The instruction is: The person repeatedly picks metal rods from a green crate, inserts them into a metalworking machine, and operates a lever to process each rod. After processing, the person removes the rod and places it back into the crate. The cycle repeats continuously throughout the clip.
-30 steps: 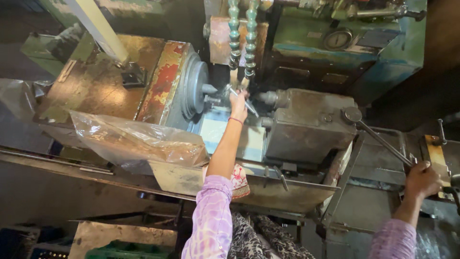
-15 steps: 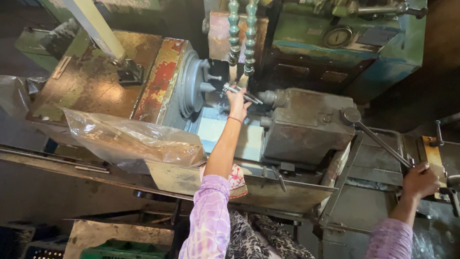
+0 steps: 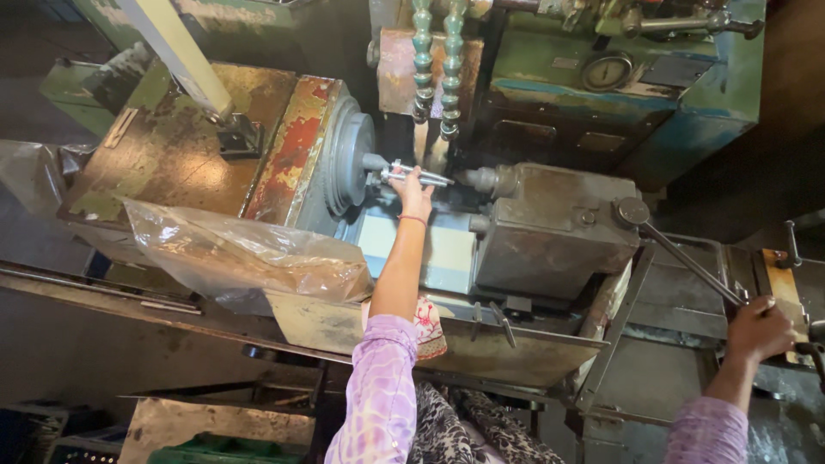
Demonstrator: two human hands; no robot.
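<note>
My left hand [image 3: 413, 192] reaches up to the machine and grips a thin shiny metal shaft [image 3: 423, 176] that lies level between the grey round chuck [image 3: 348, 161] on the left and the pointed centre [image 3: 478, 179] of the grey tailstock block [image 3: 559, 228] on the right. My right hand [image 3: 760, 329] is closed on the end of a long metal lever [image 3: 687, 262] that runs up to a round knob on the tailstock block. Two green segmented coolant hoses [image 3: 436, 64] hang above the shaft.
A crumpled clear plastic sheet [image 3: 245, 255] lies over the machine's front left. The rusty headstock casing [image 3: 189, 146] fills the left, a green machine body with a round gauge [image 3: 606, 73] the back right. A metal tray [image 3: 481, 348] runs along the front.
My left hand has shifted slightly left and down, bringing the shaft level between chuck and tailstock centre. My right hand stays on the lever.
</note>
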